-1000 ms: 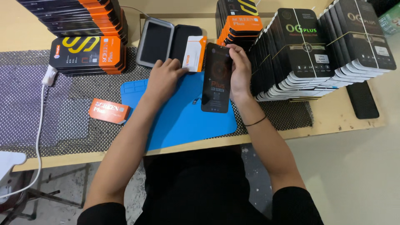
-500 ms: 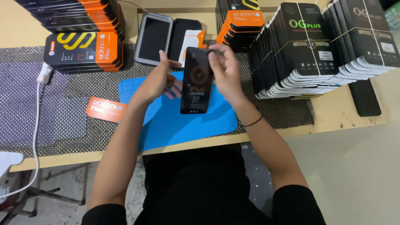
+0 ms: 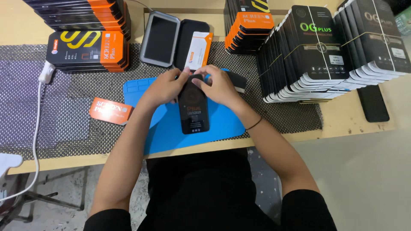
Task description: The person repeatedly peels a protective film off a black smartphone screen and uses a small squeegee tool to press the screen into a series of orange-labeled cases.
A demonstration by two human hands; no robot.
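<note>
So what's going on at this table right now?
A person holds a flat black box over a blue mat, both hands at its top end: left hand, right hand. The box's lower end rests on or just above the mat; which one is unclear. An orange card lies left of the mat, an open tray sits behind it, and stacks of boxes stand to the right.

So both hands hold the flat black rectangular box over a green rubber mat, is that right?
Not quite. The head view shows the left hand and right hand holding the flat black rectangular box over a blue rubber mat, not a green one.
</note>
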